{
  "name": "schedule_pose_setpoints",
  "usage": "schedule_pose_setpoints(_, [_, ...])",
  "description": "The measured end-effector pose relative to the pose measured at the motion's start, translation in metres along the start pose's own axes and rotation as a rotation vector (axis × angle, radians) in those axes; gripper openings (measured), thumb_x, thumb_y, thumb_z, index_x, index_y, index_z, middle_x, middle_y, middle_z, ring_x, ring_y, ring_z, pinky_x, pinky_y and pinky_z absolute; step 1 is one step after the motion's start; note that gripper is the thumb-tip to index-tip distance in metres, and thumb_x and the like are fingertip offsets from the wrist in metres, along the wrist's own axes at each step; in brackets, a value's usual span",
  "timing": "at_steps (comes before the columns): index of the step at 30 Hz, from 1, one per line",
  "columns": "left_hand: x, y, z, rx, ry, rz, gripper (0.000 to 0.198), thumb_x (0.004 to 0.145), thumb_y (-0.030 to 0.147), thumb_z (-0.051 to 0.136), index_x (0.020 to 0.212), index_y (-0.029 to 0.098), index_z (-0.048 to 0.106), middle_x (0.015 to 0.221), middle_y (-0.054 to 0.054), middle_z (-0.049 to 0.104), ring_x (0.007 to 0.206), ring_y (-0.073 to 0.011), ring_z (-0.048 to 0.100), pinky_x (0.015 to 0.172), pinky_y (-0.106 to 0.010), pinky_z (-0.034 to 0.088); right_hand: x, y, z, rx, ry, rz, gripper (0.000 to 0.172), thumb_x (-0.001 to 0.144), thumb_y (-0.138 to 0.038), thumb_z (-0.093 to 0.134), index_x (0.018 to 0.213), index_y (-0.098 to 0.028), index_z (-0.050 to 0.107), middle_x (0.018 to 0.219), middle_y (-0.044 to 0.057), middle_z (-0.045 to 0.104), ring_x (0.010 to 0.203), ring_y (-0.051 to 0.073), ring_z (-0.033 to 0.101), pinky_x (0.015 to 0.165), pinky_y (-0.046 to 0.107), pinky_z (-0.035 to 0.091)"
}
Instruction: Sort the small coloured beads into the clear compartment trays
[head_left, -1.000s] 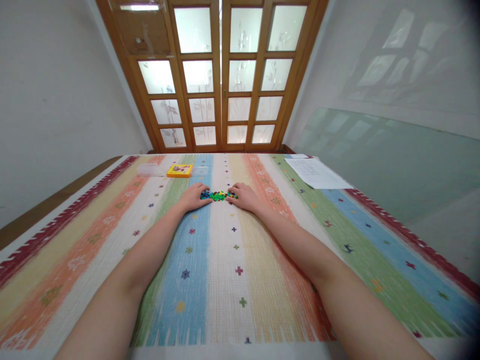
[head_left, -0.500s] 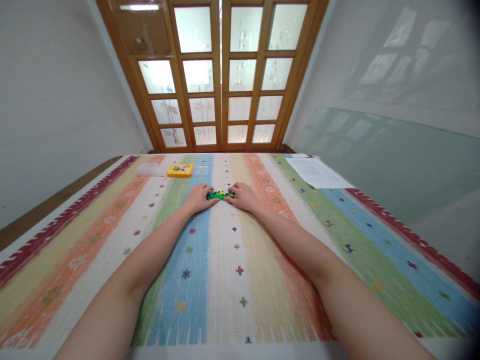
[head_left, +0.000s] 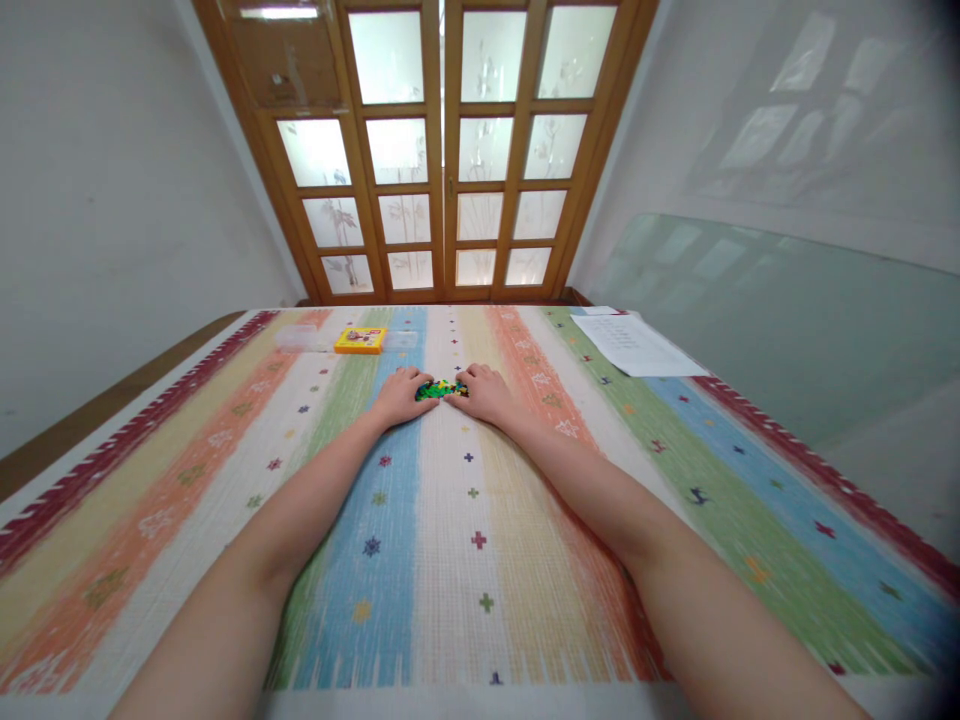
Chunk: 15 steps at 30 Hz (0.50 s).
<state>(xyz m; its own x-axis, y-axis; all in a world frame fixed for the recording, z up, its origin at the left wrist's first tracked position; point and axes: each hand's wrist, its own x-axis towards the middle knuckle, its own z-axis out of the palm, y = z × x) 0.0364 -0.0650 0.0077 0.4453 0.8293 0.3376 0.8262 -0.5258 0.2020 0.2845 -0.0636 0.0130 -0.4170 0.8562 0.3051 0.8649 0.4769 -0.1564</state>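
On the white stripe of the tablecloth, centre: one low pile of small pieces, chiefly green, with yellow, blue and darker bits (single shapes too small to make out). To its left: one left hand, bare, curved, thumb and fingers parted, the fingertips along the pile's far side and the thumb along its near side. To its right: one right hand, in a matching curve, thumb likewise apart from the fingers, the pile's right end lying between them. Pieces reach into the opening of each hand and seem to touch the fingers; whether any is pinched cannot be told. Beyond the left hand, well apart: one yellow box with a printed top, lying flat, clear plastic to its left. Far right: one printed white sheet, flat. Beyond the table: wooden doors with glass panes, patterned.
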Motion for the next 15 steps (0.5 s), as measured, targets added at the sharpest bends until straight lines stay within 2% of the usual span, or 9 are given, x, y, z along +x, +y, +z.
schedule_pose_setpoints(5, [-0.001,-0.024,-0.005,-0.104,-0.047,0.099,0.051,0.092,0.052,0.069,0.135,0.025,0.067,0.126,-0.01,0.066,0.12,-0.0303,0.061,0.108,-0.046,0.047,0.001,0.012,0.0,0.039,0.0,-0.066,0.046,0.1,-0.061,0.061,0.124,-0.023,0.073,0.122,0.013,0.067,0.119,0.03,0.057,0.104,0.041,0.042])
schedule_pose_setpoints(11, [-0.005,-0.043,-0.007,-0.149,-0.045,0.043,0.052,0.091,0.05,0.068,0.136,0.024,0.068,0.13,-0.011,0.066,0.122,-0.0303,0.062,0.11,-0.045,0.047,0.005,0.045,-0.006,0.179,-0.081,-0.255,0.038,0.101,-0.049,0.066,0.129,-0.025,0.073,0.127,0.01,0.068,0.12,0.026,0.06,0.103,0.037,0.044])
schedule_pose_setpoints(15, [-0.005,-0.043,-0.008,-0.14,-0.051,0.014,0.051,0.092,0.05,0.067,0.135,0.024,0.068,0.129,-0.011,0.066,0.123,-0.0305,0.062,0.111,-0.046,0.047,0.007,0.049,-0.005,0.191,-0.079,-0.259,0.035,0.102,-0.046,0.064,0.128,-0.025,0.074,0.126,0.01,0.069,0.119,0.026,0.06,0.104,0.037,0.044])
